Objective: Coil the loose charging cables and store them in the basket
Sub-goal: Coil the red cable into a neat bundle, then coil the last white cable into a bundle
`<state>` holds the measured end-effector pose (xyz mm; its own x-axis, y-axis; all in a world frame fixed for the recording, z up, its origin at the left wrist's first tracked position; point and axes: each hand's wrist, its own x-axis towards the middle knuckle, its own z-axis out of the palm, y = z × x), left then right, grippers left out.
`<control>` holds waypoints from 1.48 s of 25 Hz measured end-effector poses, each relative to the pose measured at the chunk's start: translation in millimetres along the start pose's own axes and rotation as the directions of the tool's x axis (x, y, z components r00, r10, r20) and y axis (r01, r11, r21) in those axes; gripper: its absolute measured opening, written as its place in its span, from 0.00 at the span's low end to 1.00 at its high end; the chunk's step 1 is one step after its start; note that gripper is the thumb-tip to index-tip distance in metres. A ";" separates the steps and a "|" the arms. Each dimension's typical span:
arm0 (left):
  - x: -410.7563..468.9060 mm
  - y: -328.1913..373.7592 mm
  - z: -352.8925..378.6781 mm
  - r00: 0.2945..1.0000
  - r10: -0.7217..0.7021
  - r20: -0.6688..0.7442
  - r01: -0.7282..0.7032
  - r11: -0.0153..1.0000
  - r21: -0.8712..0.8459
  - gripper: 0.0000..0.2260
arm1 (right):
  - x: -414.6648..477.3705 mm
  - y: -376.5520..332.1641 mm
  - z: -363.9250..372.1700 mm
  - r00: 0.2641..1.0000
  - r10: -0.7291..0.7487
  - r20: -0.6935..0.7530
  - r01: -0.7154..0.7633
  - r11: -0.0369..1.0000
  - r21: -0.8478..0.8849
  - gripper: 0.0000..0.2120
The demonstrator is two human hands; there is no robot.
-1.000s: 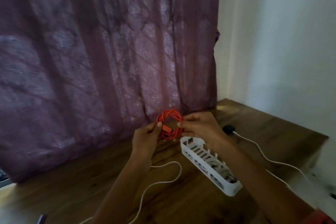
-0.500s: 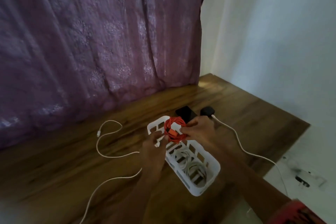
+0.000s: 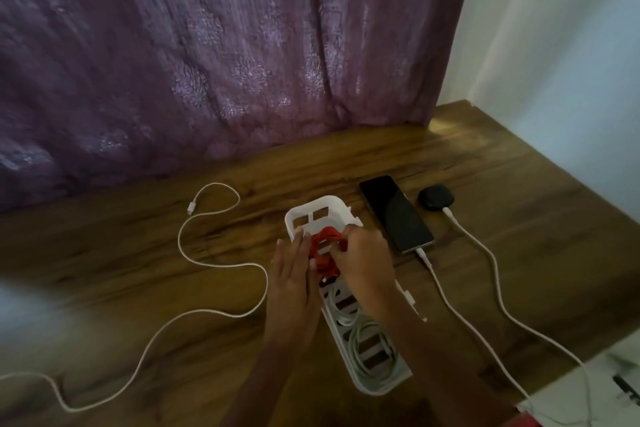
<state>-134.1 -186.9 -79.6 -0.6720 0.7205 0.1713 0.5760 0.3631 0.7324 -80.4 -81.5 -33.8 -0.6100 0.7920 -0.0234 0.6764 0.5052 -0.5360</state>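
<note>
A purple patterned curtain [image 3: 207, 62] hangs behind a wooden table [image 3: 502, 191], with a pale wall to the right. On the table, a long white slotted basket [image 3: 327, 206] lies diagonally, its far end toward the curtain and its near end toward the person. The near half of the basket contains coiled white cables [image 3: 370, 347]; how many there are cannot be told, as the turns overlap. The middle of the basket is covered by both hands and forearms. A loose white cable [image 3: 221, 263] snakes across the table left of the basket, one plug near the curtain, the other end cut off at the left edge of the view. A dark phone [image 3: 394, 211] lies just beside the basket on the right, with a phone cable [image 3: 450, 308] plugged into its near end. A second white lead [image 3: 495, 274] reaches a small black case [image 3: 436, 196]. Both leads run out of view at the lower right. The red coiled cable [image 3: 323, 246] sits inside the far end of the basket, between the two hands, its lower turns hidden. The left hand [image 3: 291, 274] has straight fingers pressed together against the left side of the coil. The right hand [image 3: 363, 260] has fingers curled over the coil, pinching it from the right. The lower left corner is blurred.
</note>
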 end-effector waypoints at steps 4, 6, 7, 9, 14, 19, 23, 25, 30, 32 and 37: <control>-1.7 -0.8 5.6 0.997 -0.023 -0.070 0.027 0.998 0.052 0.25 | -2.5 4.6 -4.2 0.996 -0.040 0.084 0.045 0.997 -0.058 0.14; -2.6 3.2 6.3 0.996 -0.049 -0.078 0.051 0.998 0.025 0.23 | -4.8 7.5 -7.4 0.990 -0.029 0.138 0.039 0.997 -0.074 0.15; -2.9 3.6 6.5 0.996 -0.052 -0.077 0.053 0.998 0.021 0.23 | -6.7 9.2 -8.8 0.987 -0.026 0.159 0.039 0.996 -0.082 0.15; -2.5 3.2 5.6 0.996 -0.065 -0.066 0.066 0.998 0.013 0.23 | -11.8 12.0 -10.7 0.978 -0.033 0.204 0.058 0.991 -0.118 0.15; -1.5 4.2 2.4 0.998 -0.062 -0.028 0.063 0.997 0.042 0.21 | -25.6 15.3 -10.4 0.962 -0.076 0.261 0.118 0.982 -0.149 0.18; -2.5 -3.9 -0.6 0.997 -0.071 -0.034 0.070 0.997 -0.017 0.24 | -30.1 18.5 -12.5 0.971 -0.152 0.184 0.180 0.972 -0.151 0.17; -8.6 -2.5 -11.2 0.996 -0.064 -0.056 0.064 0.998 -0.013 0.19 | -33.3 11.0 -17.5 0.975 -0.216 0.054 0.223 0.958 -0.183 0.15; -14.4 -5.3 -20.7 0.993 -0.090 -0.076 0.090 0.996 -0.008 0.20 | -35.8 -1.9 -18.3 0.955 -0.294 -0.033 0.280 0.935 -0.217 0.14; -40.0 -30.9 -66.9 0.976 -0.109 -0.187 0.115 0.993 0.023 0.24 | -51.6 -63.6 -2.6 0.869 -0.482 -0.109 0.472 0.875 -0.106 0.11; -52.3 -48.0 -90.5 0.963 -0.126 -0.239 0.140 0.989 0.041 0.24 | -63.2 -86.6 13.4 0.849 -0.526 -0.048 0.524 0.850 -0.052 0.12; -106.4 -111.1 -169.5 0.900 -0.230 -0.370 0.272 0.960 0.064 0.20 | -106.0 -165.8 75.8 0.809 -0.584 0.068 0.578 0.812 0.083 0.11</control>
<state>-205.4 -404.1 -67.6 -0.9097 0.3461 0.2297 0.4003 0.5827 0.7073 -159.2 -275.2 -6.4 -0.9163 0.3229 0.2368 0.1620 0.8397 -0.5184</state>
